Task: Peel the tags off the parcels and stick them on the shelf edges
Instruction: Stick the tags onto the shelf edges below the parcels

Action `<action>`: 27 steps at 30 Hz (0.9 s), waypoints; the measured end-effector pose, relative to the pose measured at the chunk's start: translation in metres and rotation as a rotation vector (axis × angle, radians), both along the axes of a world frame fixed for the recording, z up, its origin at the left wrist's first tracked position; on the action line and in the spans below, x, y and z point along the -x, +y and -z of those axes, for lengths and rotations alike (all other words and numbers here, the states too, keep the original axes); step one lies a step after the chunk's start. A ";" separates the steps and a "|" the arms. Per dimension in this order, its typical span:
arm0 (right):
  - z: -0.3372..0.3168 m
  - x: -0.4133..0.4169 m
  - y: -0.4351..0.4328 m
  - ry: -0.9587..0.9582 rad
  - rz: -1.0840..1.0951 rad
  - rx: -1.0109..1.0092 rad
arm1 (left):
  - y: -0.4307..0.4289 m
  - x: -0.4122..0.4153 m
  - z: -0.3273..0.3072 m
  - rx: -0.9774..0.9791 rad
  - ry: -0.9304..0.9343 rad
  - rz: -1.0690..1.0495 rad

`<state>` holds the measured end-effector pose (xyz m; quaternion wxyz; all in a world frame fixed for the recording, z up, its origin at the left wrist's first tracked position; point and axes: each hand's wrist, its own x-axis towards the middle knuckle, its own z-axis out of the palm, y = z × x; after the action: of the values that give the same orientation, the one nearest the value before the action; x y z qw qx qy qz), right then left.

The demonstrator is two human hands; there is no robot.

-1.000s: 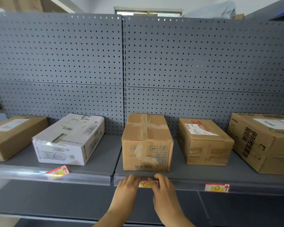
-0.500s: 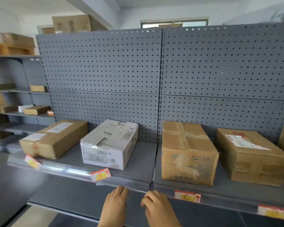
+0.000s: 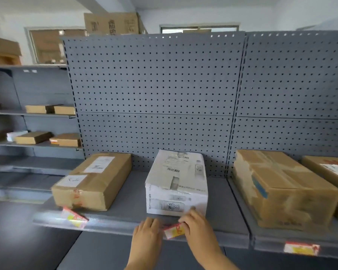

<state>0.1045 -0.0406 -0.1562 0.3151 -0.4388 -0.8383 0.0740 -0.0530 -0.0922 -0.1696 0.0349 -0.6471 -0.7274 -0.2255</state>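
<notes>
A white parcel (image 3: 176, 184) stands on the grey shelf, with a red and yellow tag (image 3: 174, 230) on the shelf edge (image 3: 113, 226) just below it. My left hand (image 3: 147, 233) rests on the edge at the tag's left end. My right hand (image 3: 198, 227) touches the tag's right end with its fingertips. A brown parcel (image 3: 93, 182) sits to the left, with a tilted tag (image 3: 73, 216) on the edge below it. Another brown parcel (image 3: 281, 189) stands to the right above a third tag (image 3: 301, 248).
A grey pegboard (image 3: 154, 98) backs the shelf. A further brown parcel (image 3: 332, 172) shows at the far right. Side shelves on the left hold flat brown boxes (image 3: 33, 137). A large carton (image 3: 112, 23) sits on top behind the pegboard.
The view has swung left. Both hands have moved left along the shelf edge, from the tag under the taped brown parcel to the tag under the white parcel.
</notes>
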 end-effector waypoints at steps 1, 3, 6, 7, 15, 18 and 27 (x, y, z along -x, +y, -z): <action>0.001 0.001 -0.001 -0.019 0.018 0.009 | 0.002 0.002 0.002 -0.008 -0.016 0.025; 0.003 0.002 -0.002 -0.028 0.051 0.027 | 0.006 0.006 0.005 -0.029 -0.020 0.081; 0.008 0.005 -0.007 -0.032 0.097 0.029 | 0.010 0.007 0.005 -0.038 -0.047 0.123; 0.010 0.004 -0.010 -0.034 0.115 0.028 | 0.011 0.007 0.007 -0.039 -0.052 0.123; 0.002 0.009 -0.028 -0.106 0.166 -0.107 | 0.006 0.000 -0.003 0.066 0.023 0.098; 0.003 0.007 -0.029 -0.056 0.171 -0.081 | 0.009 0.003 -0.007 0.077 0.113 0.128; 0.010 0.006 -0.034 -0.067 0.203 -0.085 | 0.014 0.007 -0.004 0.062 0.251 0.175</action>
<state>0.0987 -0.0744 -0.1666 0.3110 -0.5099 -0.8020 -0.0084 -0.0605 -0.0787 -0.1653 0.0855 -0.7318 -0.6649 -0.1224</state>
